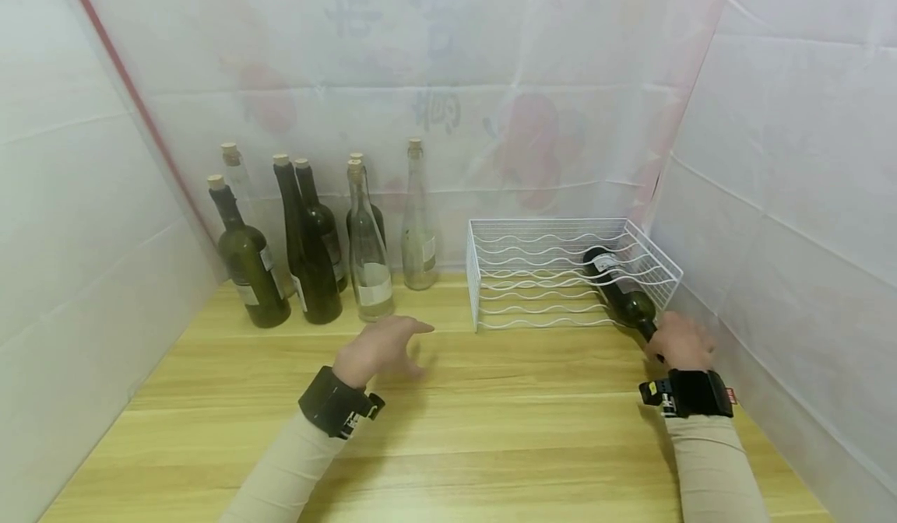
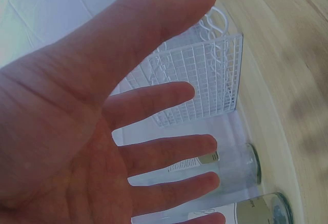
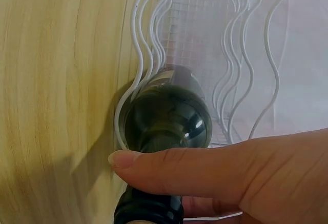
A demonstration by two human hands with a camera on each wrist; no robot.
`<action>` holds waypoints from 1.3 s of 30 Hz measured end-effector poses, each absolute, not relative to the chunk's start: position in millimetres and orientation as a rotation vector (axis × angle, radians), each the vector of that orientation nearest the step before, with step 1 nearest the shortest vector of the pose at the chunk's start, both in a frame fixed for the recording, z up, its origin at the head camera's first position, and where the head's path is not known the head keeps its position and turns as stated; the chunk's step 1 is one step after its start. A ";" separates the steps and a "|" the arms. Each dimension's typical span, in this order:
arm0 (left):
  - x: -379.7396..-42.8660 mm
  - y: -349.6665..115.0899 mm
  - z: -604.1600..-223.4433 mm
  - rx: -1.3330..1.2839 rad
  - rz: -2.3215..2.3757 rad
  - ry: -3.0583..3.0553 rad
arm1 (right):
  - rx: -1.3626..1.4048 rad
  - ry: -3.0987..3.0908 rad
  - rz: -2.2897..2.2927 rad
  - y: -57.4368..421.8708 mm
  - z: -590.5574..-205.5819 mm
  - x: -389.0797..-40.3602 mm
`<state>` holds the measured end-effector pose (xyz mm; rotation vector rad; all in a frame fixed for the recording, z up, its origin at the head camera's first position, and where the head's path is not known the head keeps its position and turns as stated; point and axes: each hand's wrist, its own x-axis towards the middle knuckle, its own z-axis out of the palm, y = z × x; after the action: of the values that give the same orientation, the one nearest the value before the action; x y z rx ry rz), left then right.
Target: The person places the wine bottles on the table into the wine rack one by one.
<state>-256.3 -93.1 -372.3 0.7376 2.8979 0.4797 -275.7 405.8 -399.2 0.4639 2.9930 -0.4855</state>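
Note:
My right hand (image 1: 680, 342) grips the neck of a dark green wine bottle (image 1: 628, 299). That bottle lies on its side at the right end of a white wire wine rack (image 1: 471, 274), its base toward the back and its neck toward me. In the right wrist view, the thumb (image 3: 154, 171) crosses over the bottle's neck, and wavy wires pass beside its body (image 3: 169, 114). My left hand (image 1: 381, 348) hovers over the table with fingers spread and holds nothing. It is nearest to a clear corked bottle (image 1: 371, 274).
Several corked bottles stand upright at the back left, among them a green one (image 1: 252, 274), a tall dark one (image 1: 308, 266) and a clear one (image 1: 419, 250). White sheeting (image 1: 792, 157) walls the wooden table (image 1: 490, 429) at the back and sides, close to the rack's right end.

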 end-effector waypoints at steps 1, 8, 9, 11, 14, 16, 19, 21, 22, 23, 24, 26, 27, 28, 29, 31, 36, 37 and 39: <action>-256.2 -92.9 -372.3 0.738 0.478 2.899 | 0.478 2.989 -0.493 405.7 -398.7 -276.0; -255.0 -92.8 -370.3 0.712 0.470 2.900 | 0.529 2.934 -0.540 405.8 -397.3 -278.2; -255.0 -92.9 -370.2 0.709 0.469 2.899 | 0.523 2.934 -0.541 406.0 -397.3 -278.4; -254.9 -92.9 -369.7 0.704 0.468 2.898 | 0.502 2.942 -0.543 406.5 -397.5 -278.6; -255.0 -92.9 -369.6 0.705 0.463 2.898 | 0.484 2.949 -0.552 406.9 -397.7 -278.5; -255.1 -93.0 -370.1 0.709 0.460 2.899 | 0.485 2.946 -0.559 407.0 -397.8 -278.7; -255.5 -93.2 -371.2 0.711 0.461 2.899 | 0.479 2.942 -0.550 407.1 -397.5 -279.1; -255.8 -93.2 -371.9 0.714 0.462 2.897 | 0.458 2.944 -0.530 408.0 -398.3 -279.5; -256.0 -93.1 -372.3 0.715 0.464 2.895 | 0.443 2.940 -0.523 408.4 -398.6 -279.5; -256.2 -93.0 -372.5 0.714 0.467 2.893 | 0.434 2.941 -0.514 408.9 -398.7 -279.6; -256.4 -92.9 -372.8 0.715 0.468 2.892 | 0.424 2.940 -0.504 409.4 -398.8 -279.7; -256.9 -92.8 -373.1 0.717 0.470 2.891 | 0.417 2.930 -0.500 410.0 -398.6 -279.7; -257.2 -92.8 -373.2 0.716 0.470 2.891 | 0.413 2.926 -0.499 410.1 -398.4 -279.6; -257.4 -92.8 -373.4 0.714 0.470 2.892 | 0.410 2.923 -0.504 410.0 -398.1 -279.3; -257.5 -92.7 -373.3 0.714 0.467 2.894 | 0.407 2.924 -0.505 410.2 -397.7 -279.4; -257.5 -92.6 -373.2 0.716 0.465 2.900 | 0.386 2.926 -0.507 411.2 -397.9 -279.7; -255.9 -91.9 -372.4 0.725 0.455 2.905 | 0.348 2.933 -0.543 414.8 -403.1 -280.6; -255.5 -91.8 -372.1 0.726 0.452 2.907 | 0.345 2.935 -0.554 415.1 -404.4 -280.4; -255.0 -91.8 -371.9 0.724 0.451 2.906 | 0.358 2.939 -0.577 414.0 -404.9 -279.4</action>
<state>-255.0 -91.8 -371.9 0.7239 2.9064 0.4511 -279.4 414.0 -404.9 0.3579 2.9391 -0.5772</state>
